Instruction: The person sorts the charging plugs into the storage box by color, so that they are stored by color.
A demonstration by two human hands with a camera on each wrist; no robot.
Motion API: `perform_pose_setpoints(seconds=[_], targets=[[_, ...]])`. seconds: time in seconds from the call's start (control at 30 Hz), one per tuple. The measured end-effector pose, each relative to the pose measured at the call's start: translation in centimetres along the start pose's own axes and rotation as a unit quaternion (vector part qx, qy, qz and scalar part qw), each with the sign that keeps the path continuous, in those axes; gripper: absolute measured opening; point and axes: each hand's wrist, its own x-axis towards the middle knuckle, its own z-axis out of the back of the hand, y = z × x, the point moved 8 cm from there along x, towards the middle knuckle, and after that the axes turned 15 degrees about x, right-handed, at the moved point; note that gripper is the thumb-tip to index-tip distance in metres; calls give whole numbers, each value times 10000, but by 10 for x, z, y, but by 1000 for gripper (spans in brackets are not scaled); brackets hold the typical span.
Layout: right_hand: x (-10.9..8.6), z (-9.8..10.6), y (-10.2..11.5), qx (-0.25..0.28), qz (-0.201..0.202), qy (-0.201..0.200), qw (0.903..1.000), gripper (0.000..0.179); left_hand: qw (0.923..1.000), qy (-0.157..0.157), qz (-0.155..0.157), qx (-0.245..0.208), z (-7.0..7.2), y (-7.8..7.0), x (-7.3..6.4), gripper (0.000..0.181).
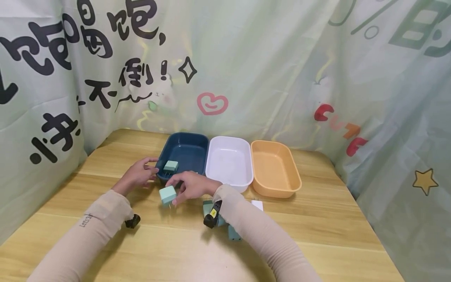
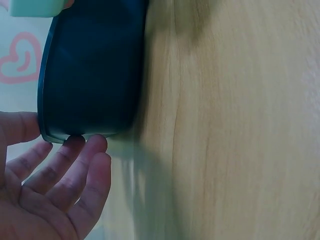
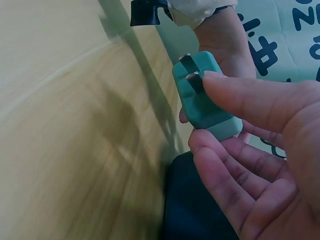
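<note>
In my right hand [image 1: 192, 185] a mint-green charger plug [image 1: 167, 195] is pinched between thumb and fingers. Its two flat metal prongs point downward in the head view, and the thumb lies by them in the right wrist view. The plug hangs just in front of the dark blue tray [image 1: 188, 152], where another mint-green charger plug [image 1: 171, 166] sits at the near left. At the tray's left side, my left hand [image 1: 141, 172] touches the rim and outer wall with its fingertips. Its fingers [image 2: 82, 170] look relaxed and spread in the left wrist view.
A white tray [image 1: 229, 182] and an orange tray [image 1: 278, 192] stand right of the blue one, side by side. Partly under my right forearm lie several green plugs [image 1: 234, 234] and a white plug [image 1: 258, 205]. Printed curtains hang behind the wooden table [image 1: 169, 254].
</note>
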Motion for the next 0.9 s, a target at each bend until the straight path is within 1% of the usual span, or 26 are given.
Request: perform_pose_setpoints(seconds=[0.2,0.43,0.73,0.9], targets=[[0,3,-1,17,-45,-24,10000,48,9999,-18,98,20,0,1,0,51],[0,10,0,255,-110,-145,9995,51,9999,19,157,28,-1,3,3,51],[4,22,4,202,-11,-339,9992,51,9998,15,208,-31,0,5,5,50],[4,28,3,185,-79,-424,9989,51,9997,75,161,-178,-1,6,5,51]])
